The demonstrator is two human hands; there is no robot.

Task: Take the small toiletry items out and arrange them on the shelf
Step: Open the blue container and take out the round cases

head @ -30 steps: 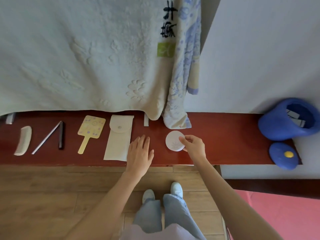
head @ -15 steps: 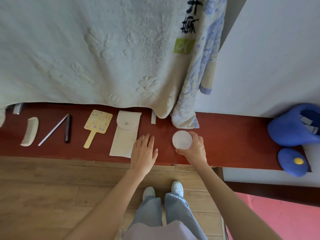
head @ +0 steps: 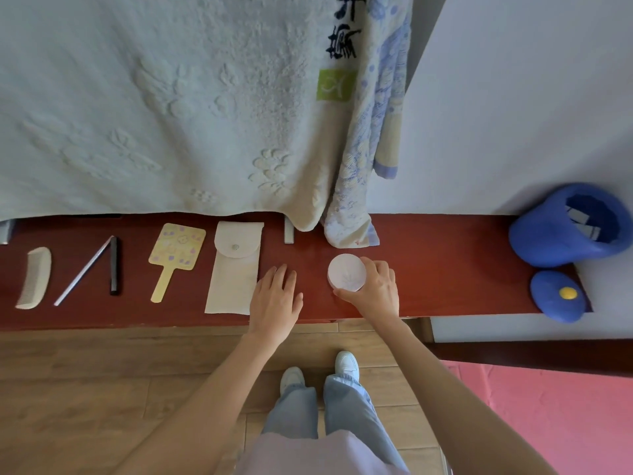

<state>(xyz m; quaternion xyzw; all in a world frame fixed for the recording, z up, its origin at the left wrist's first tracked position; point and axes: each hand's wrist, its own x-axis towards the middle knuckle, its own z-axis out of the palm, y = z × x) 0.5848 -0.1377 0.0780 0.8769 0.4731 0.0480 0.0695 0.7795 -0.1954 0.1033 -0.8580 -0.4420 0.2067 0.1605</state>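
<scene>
A dark red wooden shelf (head: 445, 269) runs across the view. On it from the left lie a white comb (head: 34, 277), a thin silver-and-black folding tool (head: 90, 269), a yellow hand mirror (head: 174, 257) and a cream snap pouch (head: 234, 267). My right hand (head: 375, 289) grips a small round white jar (head: 346, 271) from its right side, low over the shelf. My left hand (head: 275, 301) rests flat on the shelf beside the pouch, fingers apart, holding nothing.
A blue container (head: 568, 228) lies tipped at the shelf's right end, its blue lid with a yellow knob (head: 558, 296) beside it. White and blue-patterned towels (head: 205, 114) hang over the shelf's back. Wooden floor and my shoes (head: 320, 370) lie below.
My right hand has shifted its hold on the jar from the fingertips at its edge to a grip around its right side. My left hand has stayed put.
</scene>
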